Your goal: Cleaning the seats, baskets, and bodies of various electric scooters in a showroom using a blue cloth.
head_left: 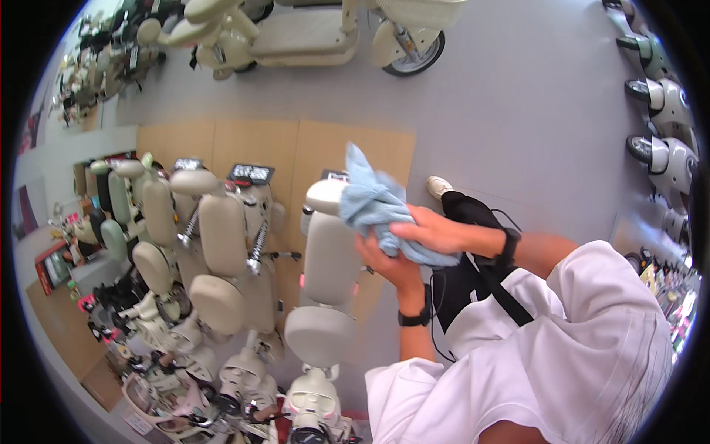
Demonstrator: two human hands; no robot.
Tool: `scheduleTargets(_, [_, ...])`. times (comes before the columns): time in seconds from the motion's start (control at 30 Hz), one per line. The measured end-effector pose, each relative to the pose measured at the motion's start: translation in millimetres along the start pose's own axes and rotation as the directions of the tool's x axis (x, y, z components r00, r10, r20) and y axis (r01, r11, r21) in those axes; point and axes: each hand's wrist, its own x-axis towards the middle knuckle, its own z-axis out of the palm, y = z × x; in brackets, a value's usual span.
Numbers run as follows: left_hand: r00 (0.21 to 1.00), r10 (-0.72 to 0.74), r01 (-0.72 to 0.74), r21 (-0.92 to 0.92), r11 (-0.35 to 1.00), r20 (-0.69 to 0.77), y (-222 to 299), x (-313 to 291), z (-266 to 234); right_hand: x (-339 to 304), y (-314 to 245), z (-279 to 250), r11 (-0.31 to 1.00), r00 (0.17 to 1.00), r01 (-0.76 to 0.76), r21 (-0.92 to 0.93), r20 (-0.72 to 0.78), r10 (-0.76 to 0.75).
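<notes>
A crumpled light-blue cloth [367,200] is bunched between my two hands, one end sticking up in a point. My left hand [390,266] grips it from below, fingers closed. From the right, my right hand [430,231] is wrapped over the cloth's folds, slightly blurred. Just left of the cloth stands a cream scooter with a long beige seat [330,259], a pale backrest [323,194] behind it and a rounded front seat [320,334]. The cloth overlaps the backrest's edge in the picture; whether they touch I cannot tell.
More scooters with beige seats [221,235] are parked in a row to the left, showing chrome springs [257,248]. A cream scooter [303,41] stands across the far side. Further scooters [669,103] line the right edge. Wooden boards [255,140] edge the grey floor [510,111].
</notes>
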Motion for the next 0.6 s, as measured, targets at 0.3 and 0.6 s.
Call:
scheduleTargets(0.3, [0.912,0.112,-0.061,-0.141,0.988,0.394,114.6,33.6,35.9,-87.0,-72.7,-82.8,0.962,0.967,-0.03,-0.271,-0.251,-0.041])
scheduleTargets(0.6, [0.847,0.148,-0.04,-0.215,0.976,0.51,216.0,132.1,169.3,-75.5,-166.0,-241.1,0.971,0.902,-0.04,-0.237,-0.426,-0.067])
